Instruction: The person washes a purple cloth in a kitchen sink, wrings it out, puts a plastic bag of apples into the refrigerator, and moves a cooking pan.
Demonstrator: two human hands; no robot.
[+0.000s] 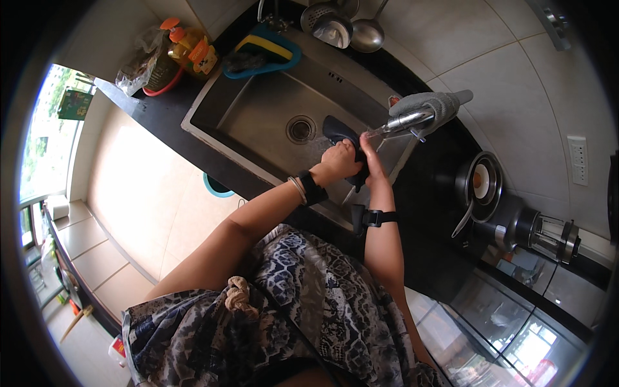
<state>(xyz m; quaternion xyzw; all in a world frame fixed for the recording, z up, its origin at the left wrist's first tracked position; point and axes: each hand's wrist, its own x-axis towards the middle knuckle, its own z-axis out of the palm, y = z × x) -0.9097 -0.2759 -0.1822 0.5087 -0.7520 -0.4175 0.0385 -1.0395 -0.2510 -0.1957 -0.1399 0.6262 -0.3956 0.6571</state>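
Observation:
My left hand (340, 161) curls over a dark, limp-looking item (337, 128), perhaps a cloth or a soft shoe; its exact kind cannot be told. Both are over the stainless steel sink (251, 116). On the item's other side, my right hand (373, 160) is seen edge-on, fingers stretched up beside it; its palm side is hidden. Water runs from the chrome faucet (411, 120) onto the right fingertips and splashes near the left knuckles. A grey cloth (428, 107) is wrapped around the faucet.
A blue tray (290, 53) with a yellow sponge (266, 48) sits at the sink's far corner. Beside it stand a pump soap bottle (193, 55) and a red-rimmed basket (164, 80). Ladles (368, 35) hang behind. A metal pot (493, 186) and a blender (527, 227) stand right.

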